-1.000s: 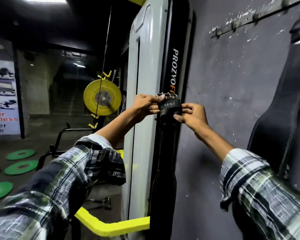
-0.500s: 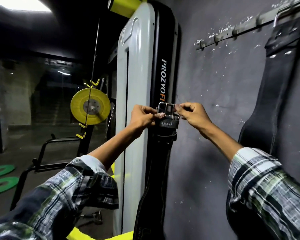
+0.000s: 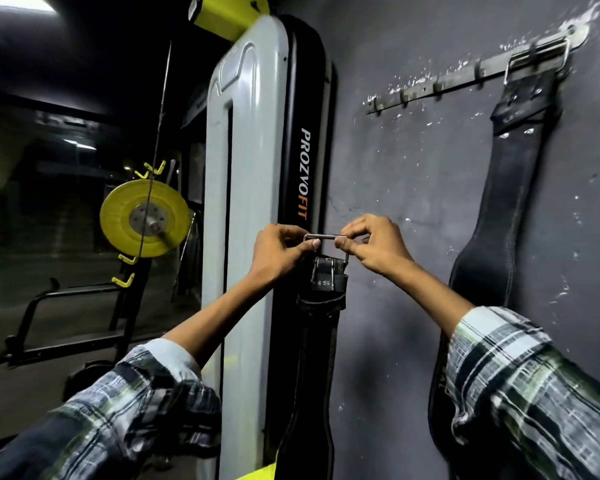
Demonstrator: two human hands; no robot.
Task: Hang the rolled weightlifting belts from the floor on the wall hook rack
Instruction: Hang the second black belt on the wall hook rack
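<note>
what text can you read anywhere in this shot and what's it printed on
"PROZVOFIT", running vertically on the black side panel of the grey machine column; the last letters are orange.
Pale lettering on the held belt just below its buckle: only an "S" shows, the rest unreadable.
Pale lettering low on the hung belt, partly hidden by the sleeve: unreadable.
Nothing else legible.

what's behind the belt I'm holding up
Behind the held belt stands the black edge of the grey machine column, its PROZVOFIT lettering showing above both hands. Further right is the dark wall. The column's lower black strip is covered by the belt.
</note>
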